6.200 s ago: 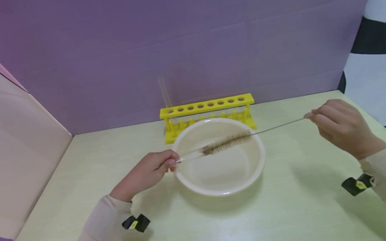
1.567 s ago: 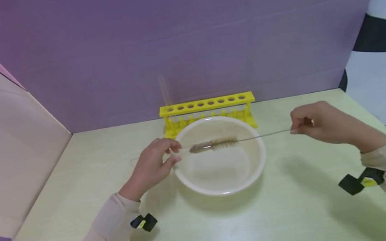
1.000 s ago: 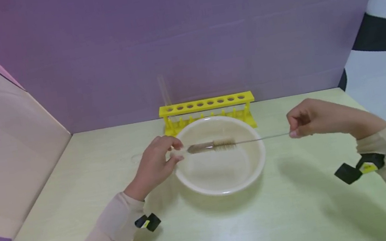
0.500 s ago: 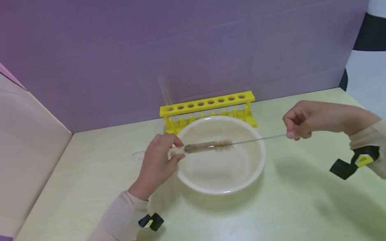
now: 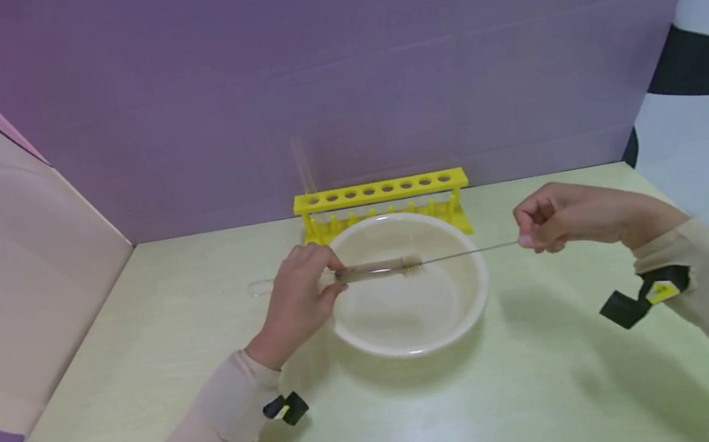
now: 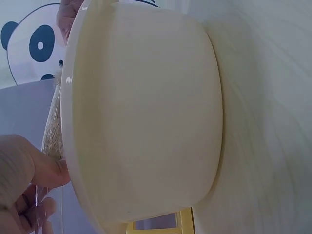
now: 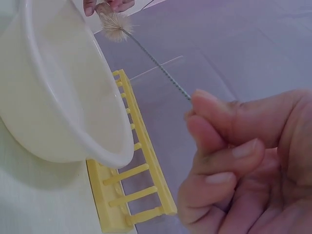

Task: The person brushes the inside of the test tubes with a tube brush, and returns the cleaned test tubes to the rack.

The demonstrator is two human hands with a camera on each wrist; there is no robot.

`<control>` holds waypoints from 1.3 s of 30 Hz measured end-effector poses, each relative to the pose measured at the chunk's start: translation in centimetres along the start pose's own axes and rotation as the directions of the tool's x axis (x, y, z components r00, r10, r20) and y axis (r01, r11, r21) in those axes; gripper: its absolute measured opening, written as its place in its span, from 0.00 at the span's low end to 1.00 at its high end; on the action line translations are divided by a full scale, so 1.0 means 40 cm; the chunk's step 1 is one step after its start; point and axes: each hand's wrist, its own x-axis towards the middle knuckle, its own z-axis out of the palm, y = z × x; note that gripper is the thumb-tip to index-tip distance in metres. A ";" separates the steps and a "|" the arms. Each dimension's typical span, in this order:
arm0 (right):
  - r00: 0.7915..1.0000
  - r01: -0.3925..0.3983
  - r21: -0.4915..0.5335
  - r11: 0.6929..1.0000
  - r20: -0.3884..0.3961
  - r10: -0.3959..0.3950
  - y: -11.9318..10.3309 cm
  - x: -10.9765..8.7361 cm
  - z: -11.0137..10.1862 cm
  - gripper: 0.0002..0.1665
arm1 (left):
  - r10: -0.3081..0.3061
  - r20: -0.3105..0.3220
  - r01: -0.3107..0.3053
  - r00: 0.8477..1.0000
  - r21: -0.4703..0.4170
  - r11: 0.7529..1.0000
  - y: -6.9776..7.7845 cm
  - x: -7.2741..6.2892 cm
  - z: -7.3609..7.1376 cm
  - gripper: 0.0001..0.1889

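Observation:
My left hand (image 5: 299, 290) holds a clear glass test tube (image 5: 260, 288) level above the basin, its closed end pointing left. Most of the test tube brush's tan bristles sit inside the tube; a short tuft of the brush (image 5: 412, 263) sticks out of the mouth. Thumb and forefinger of my right hand (image 5: 564, 220) pinch the far end of its twisted wire handle (image 7: 156, 63), while the other fingers curl in. In the left wrist view the packed bristles (image 6: 54, 126) show through the glass just beyond my left thumb.
Under the tube stands a cream plastic basin (image 5: 415, 351). Right behind it is a yellow test tube rack (image 5: 380, 197), with another clear tube (image 5: 304, 167) upright in its left end. A purple backdrop (image 5: 334, 86) rises behind the pale table (image 5: 386, 430).
The brush has slid deeper into the tube, leaving fewer bristles outside. My right hand has moved left and my left hand slightly right. Basin and rack have stayed put.

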 end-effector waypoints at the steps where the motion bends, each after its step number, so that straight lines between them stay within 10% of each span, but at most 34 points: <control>1: 1.000 -0.007 0.004 1.000 -0.007 0.007 0.000 0.002 0.001 0.11 | 0.005 -0.006 -0.005 1.000 0.004 1.000 0.001 0.001 0.002 0.16; 39: 0.979 -0.104 0.086 0.991 -0.167 0.117 -0.025 0.055 0.058 0.09 | 0.045 -0.056 -0.044 0.997 0.018 0.999 0.057 0.027 0.038 0.16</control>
